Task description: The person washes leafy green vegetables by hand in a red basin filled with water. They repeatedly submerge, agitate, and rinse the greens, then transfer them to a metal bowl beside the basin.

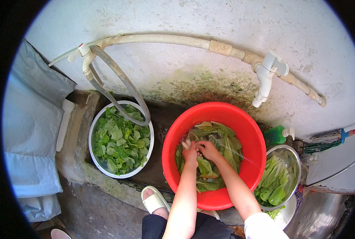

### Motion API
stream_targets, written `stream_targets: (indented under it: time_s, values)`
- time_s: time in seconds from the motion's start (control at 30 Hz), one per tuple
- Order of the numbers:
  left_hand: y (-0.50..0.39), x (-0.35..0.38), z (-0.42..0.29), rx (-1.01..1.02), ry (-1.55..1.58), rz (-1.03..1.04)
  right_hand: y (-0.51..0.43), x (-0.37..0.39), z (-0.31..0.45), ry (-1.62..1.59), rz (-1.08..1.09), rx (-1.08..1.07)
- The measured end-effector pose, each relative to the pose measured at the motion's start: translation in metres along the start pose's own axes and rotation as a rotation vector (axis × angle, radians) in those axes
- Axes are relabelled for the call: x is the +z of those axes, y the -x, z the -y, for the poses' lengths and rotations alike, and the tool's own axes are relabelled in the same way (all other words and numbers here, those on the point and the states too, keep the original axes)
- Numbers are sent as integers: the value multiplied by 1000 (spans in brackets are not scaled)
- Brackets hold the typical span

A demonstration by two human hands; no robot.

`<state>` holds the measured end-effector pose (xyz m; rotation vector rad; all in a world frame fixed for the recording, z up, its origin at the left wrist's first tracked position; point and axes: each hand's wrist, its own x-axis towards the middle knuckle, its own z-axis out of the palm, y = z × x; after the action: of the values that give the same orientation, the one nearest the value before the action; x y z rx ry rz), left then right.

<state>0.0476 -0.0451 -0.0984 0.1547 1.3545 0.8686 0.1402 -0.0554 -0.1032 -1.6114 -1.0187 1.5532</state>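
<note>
Both hands are inside a red plastic basin (214,109) that holds water and many long leafy greens (231,149). My left hand (190,154) grips a leafy green by its pale stem end (186,144), and the leaf hangs down below the hand. My right hand (208,151) is close against the left, its fingers bent at the same stem; whether it grips the stem is hard to tell. Loose leaves float around both wrists.
A metal-rimmed basin of green leaves (120,140) stands left, under a looped hose (123,79). At right are a steel bowl of greens (273,179), a green pump bottle (274,136) and a mop head (325,142). A white tap (265,79) juts from the wall.
</note>
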Motion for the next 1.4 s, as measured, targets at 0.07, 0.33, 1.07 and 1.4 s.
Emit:
stream_targets:
  time_s: [0.07, 0.33, 1.07, 1.4]
  values:
    - [-7, -8, 8, -33, -56, -21, -5, 1, -13, 85, 42, 22]
    - [-13, -12, 16, -184, -161, -42, -14, -5, -50, 470, -100, -139]
    - [-14, -17, 14, -122, -98, -121, 0, -46, 16, 483, 373, 73]
    - [-16, -14, 23, -93, -127, -43, -24, -6, -8, 674, -244, -176]
